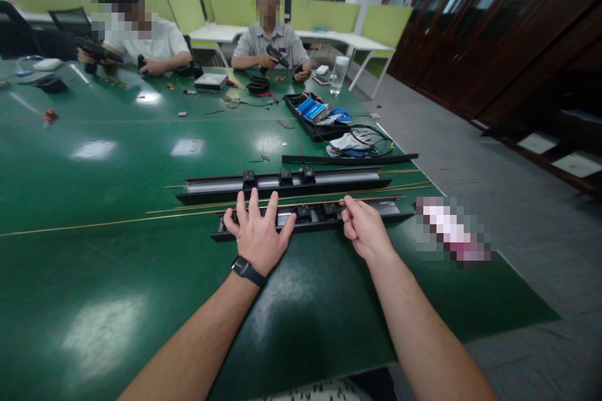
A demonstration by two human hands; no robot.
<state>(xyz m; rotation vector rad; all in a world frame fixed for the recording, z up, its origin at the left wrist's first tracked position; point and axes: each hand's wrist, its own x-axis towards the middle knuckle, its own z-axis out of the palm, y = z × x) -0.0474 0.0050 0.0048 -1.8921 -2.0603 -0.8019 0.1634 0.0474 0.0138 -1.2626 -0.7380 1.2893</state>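
My left hand (258,235), wearing a dark watch, lies with its fingers spread across the left part of the nearer black rail (392,214). My right hand (365,229) has thumb and index finger pinched together over that rail, around a thin brass-coloured rod (94,225). The rod runs far out to the left, passing by my left fingertips. Small black blocks sit in the rail's channel between my hands, partly hidden. Just beyond is a second black rail (329,188) with a pale channel and 3 black blocks (286,177) in it.
More thin rods lie between and past the rails. Behind them are a narrow black strip (350,158) and a black tray (305,122) with blue packs and cables. Two people sit across the green table (141,169), holding power drills (277,56). A clear bottle (338,75) stands near the far right corner.
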